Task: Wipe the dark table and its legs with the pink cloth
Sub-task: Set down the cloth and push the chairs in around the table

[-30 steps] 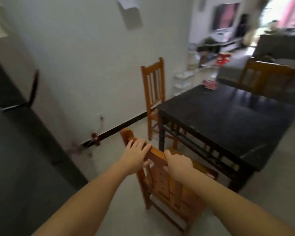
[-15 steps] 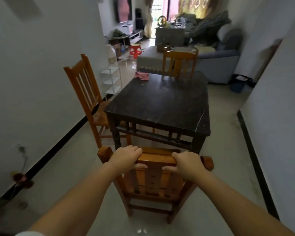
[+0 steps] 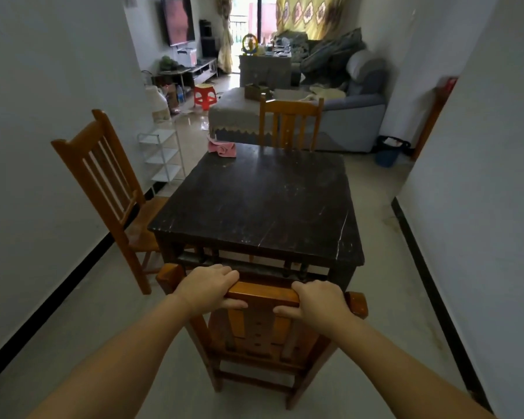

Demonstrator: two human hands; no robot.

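Both hands grip the top rail of a wooden chair (image 3: 256, 331) that stands at the near edge of the dark table (image 3: 260, 204). The left hand (image 3: 208, 287) wraps the rail towards its left end, fingers over the top and thumb underneath; the right hand (image 3: 318, 300) clasps it the same way towards the right end. The pink cloth (image 3: 221, 147) lies crumpled on the table's far left corner, well apart from both hands. A second chair (image 3: 109, 189) stands at the left edge, a third (image 3: 289, 122) at the far edge.
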